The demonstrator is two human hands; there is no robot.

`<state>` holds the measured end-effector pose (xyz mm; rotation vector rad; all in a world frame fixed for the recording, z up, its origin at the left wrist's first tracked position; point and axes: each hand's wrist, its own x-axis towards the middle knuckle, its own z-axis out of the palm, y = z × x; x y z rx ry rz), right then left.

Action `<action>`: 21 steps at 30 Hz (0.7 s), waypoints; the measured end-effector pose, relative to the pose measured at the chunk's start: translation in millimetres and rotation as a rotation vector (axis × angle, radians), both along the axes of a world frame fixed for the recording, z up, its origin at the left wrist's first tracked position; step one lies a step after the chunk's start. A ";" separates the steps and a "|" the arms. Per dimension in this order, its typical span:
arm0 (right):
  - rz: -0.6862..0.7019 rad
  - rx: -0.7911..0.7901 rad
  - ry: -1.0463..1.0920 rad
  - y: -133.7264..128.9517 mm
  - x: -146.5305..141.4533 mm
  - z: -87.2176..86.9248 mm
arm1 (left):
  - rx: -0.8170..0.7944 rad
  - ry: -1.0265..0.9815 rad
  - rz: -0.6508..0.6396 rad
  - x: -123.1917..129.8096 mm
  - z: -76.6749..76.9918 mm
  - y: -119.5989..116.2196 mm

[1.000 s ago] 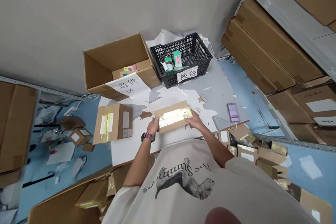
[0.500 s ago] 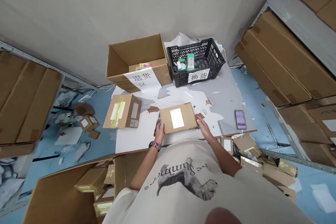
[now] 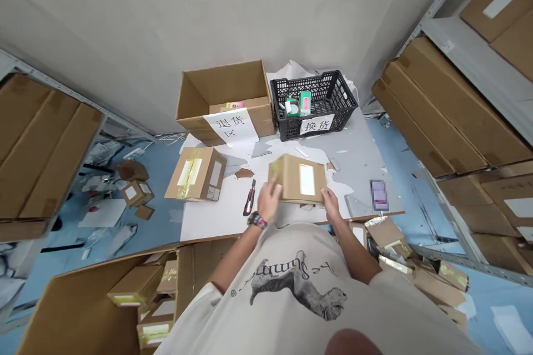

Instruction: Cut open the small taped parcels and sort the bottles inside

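Observation:
Both of my hands hold a brown cardboard box [image 3: 292, 180] with a white label, tilted over the front of the table. My left hand [image 3: 270, 199] closes on its left end, beside a strip of yellowish tape. On the lower right corner, the fingers of my right hand [image 3: 331, 203] are wrapped round the edge. A red and black box cutter [image 3: 250, 198] lies on the table, just left of my left hand. Further left stands a larger taped box [image 3: 195, 175].
An open carton [image 3: 225, 89] with a paper sign and a black crate [image 3: 314, 105] holding small green boxes stand at the back. A phone [image 3: 379, 195] lies at the right. A big carton of parcels [image 3: 95, 310] is at the lower left; shelves flank both sides.
The held box has moved right and turned, so its taped end shows. My left hand has moved right with it, away from the box cutter, which is now fully in view.

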<state>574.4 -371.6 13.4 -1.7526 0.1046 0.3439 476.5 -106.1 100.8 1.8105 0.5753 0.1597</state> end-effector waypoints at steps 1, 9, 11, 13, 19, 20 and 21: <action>0.026 -0.025 -0.057 11.3 -2.6 8.9 | -0.136 0.075 0.073 -4.1 -9.4 20.7; 0.605 -0.231 -0.594 99.1 -47.4 85.8 | -0.720 0.310 0.221 -52.8 -62.4 95.5; 0.637 -0.229 -0.630 103.1 -47.0 88.0 | -0.789 0.302 0.278 -65.3 -72.2 89.9; 0.553 -0.243 -0.571 96.8 -35.0 79.6 | -0.803 0.352 0.336 -72.2 -79.9 84.0; 0.299 -0.213 -0.025 58.6 14.3 33.9 | -0.199 0.287 0.192 -43.3 -79.8 76.3; 0.289 -0.123 0.010 54.0 18.0 30.4 | -0.102 0.264 0.144 -37.7 -77.4 75.5; 0.268 -0.025 0.011 50.1 20.3 28.8 | -0.047 0.233 0.098 -34.8 -75.3 74.4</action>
